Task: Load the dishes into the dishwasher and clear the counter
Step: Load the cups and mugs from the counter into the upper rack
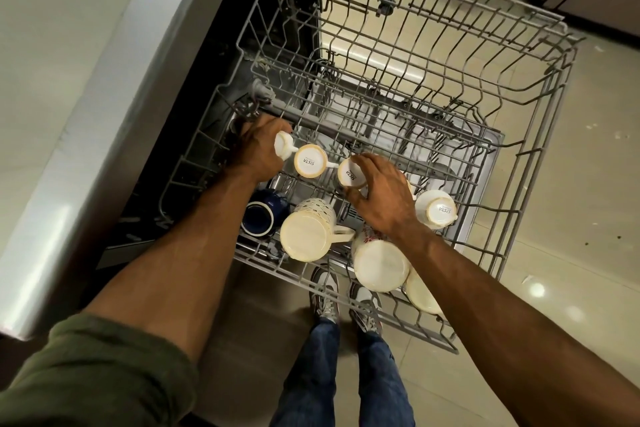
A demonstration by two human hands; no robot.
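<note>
Down in the pulled-out top rack (540,135) of the dishwasher, I have both hands busy with small white cups. My left hand (258,149) has its fingers curled round one small cup (284,145) at the far left side of the rack, and that cup is tipped on its side. My right hand (377,194) rests over another small cup (351,175), fingers bent round it, with its bottom facing up. Between these two sits a third small cup (310,161), upside down, just beside both. Nearer to me stand a dark blue mug (263,215), a big patterned mug (310,230) and a big white mug (379,262), all mouth down. One more small cup (437,210) sits to the right. I think the job now is to seat the two cups I hold. To do it well, I should turn the left cup fully mouth down, so water can drain out. I should put each cup between the wires, not on top of one, so it does not wobble. I should keep handles from knocking the middle cup. Most of the rack is free, so I can spread them out.
</note>
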